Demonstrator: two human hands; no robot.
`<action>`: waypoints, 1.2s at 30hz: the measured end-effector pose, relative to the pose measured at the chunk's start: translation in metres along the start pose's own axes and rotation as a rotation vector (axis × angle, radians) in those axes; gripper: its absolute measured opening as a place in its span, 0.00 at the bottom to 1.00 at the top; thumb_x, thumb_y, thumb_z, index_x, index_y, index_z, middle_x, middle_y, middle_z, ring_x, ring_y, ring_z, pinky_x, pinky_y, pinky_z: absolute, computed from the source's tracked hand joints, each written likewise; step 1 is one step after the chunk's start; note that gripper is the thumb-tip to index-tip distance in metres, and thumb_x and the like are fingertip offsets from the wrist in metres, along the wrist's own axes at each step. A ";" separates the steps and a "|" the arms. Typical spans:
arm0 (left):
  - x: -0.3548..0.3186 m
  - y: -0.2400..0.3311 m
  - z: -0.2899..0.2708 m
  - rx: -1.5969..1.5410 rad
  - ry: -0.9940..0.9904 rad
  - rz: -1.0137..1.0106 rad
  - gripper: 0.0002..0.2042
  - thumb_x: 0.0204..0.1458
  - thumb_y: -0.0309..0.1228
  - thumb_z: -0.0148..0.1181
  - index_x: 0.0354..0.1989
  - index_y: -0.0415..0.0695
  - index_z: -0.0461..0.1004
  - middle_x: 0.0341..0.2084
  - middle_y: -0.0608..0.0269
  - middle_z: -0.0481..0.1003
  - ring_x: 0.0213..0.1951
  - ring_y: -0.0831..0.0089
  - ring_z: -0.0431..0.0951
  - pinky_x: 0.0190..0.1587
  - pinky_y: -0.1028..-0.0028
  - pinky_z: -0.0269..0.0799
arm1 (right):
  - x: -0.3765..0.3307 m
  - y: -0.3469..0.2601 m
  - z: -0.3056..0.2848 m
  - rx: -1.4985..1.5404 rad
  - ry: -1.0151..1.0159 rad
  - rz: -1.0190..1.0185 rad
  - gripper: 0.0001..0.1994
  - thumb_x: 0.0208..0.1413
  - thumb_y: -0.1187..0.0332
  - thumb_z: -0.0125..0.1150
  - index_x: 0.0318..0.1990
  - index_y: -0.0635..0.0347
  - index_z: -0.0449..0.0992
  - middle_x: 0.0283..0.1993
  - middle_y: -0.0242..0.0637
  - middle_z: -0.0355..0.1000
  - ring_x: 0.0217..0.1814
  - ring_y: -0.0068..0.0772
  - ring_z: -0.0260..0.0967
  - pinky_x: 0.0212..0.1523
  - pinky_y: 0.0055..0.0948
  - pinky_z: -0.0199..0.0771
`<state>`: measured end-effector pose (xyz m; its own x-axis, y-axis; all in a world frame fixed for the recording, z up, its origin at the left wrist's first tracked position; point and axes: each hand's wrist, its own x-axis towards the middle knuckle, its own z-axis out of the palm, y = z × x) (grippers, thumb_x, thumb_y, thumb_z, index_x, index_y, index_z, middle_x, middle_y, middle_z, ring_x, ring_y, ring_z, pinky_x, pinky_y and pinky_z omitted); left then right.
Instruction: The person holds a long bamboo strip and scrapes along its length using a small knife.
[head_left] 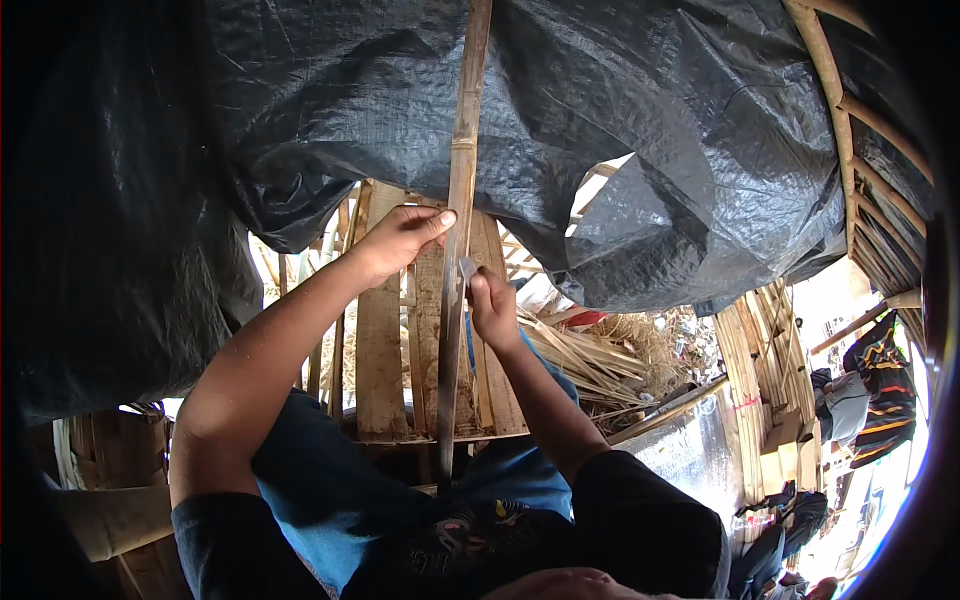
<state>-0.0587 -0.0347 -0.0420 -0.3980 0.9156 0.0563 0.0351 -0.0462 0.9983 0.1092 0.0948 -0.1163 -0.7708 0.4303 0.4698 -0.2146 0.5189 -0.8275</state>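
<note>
Bamboo strip (464,130): running from 12 o'clock down almost to 6, ending between the jeans (525,480); tilted slightly.
Left hand (402,243): toward 10 o'clock, pinching the strip's left edge between thumb and fingers.
Right hand (493,308): at the dial's centre, curled tight around a small pale flat piece (467,268), too little exposed to identify, close against the strip's right edge.
Black tarpaulin (340,100): spanning 9 through 2 o'clock, ending in a lower edge near both hands.
Planks (378,340): toward 8 o'clock, stopping just before the jeans.
Open room: between the forearms, toward 6.
Split slats (590,365): heaped toward 4, beyond the right forearm.
</note>
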 end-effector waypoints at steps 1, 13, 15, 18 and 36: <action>-0.001 0.000 0.002 -0.001 0.002 -0.005 0.19 0.60 0.50 0.54 0.29 0.46 0.74 0.19 0.76 0.64 0.24 0.84 0.61 0.30 0.81 0.58 | 0.011 -0.001 0.000 -0.085 0.063 -0.018 0.19 0.65 0.59 0.48 0.28 0.66 0.70 0.19 0.43 0.64 0.21 0.29 0.63 0.26 0.33 0.64; 0.002 0.000 0.006 -0.067 0.049 0.022 0.19 0.59 0.52 0.55 0.28 0.48 0.73 0.19 0.77 0.63 0.24 0.84 0.60 0.31 0.81 0.58 | 0.017 -0.012 0.012 -0.066 0.196 -0.019 0.19 0.67 0.62 0.47 0.24 0.64 0.67 0.17 0.28 0.58 0.19 0.18 0.55 0.21 0.27 0.57; 0.000 0.003 0.004 -0.056 0.038 0.022 0.19 0.59 0.51 0.55 0.28 0.48 0.73 0.19 0.76 0.64 0.24 0.84 0.60 0.31 0.81 0.58 | -0.017 -0.016 0.011 -0.032 0.099 0.041 0.18 0.67 0.62 0.47 0.24 0.62 0.66 0.17 0.27 0.59 0.20 0.17 0.55 0.21 0.25 0.55; -0.003 0.001 0.007 -0.066 0.013 0.010 0.19 0.59 0.52 0.55 0.27 0.48 0.72 0.19 0.76 0.64 0.25 0.84 0.61 0.32 0.81 0.58 | -0.020 -0.012 0.012 0.060 0.092 0.019 0.18 0.67 0.62 0.48 0.25 0.62 0.66 0.18 0.29 0.61 0.21 0.18 0.56 0.22 0.25 0.56; 0.004 -0.002 0.005 0.037 -0.001 0.022 0.19 0.61 0.49 0.54 0.28 0.46 0.73 0.19 0.77 0.62 0.25 0.84 0.59 0.31 0.81 0.57 | -0.060 0.013 0.016 0.315 0.168 0.263 0.17 0.68 0.64 0.46 0.25 0.61 0.65 0.19 0.22 0.58 0.21 0.13 0.52 0.21 0.20 0.50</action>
<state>-0.0558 -0.0293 -0.0439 -0.3962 0.9148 0.0788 0.0783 -0.0518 0.9956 0.1427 0.0637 -0.1605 -0.7209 0.6452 0.2531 -0.2169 0.1368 -0.9665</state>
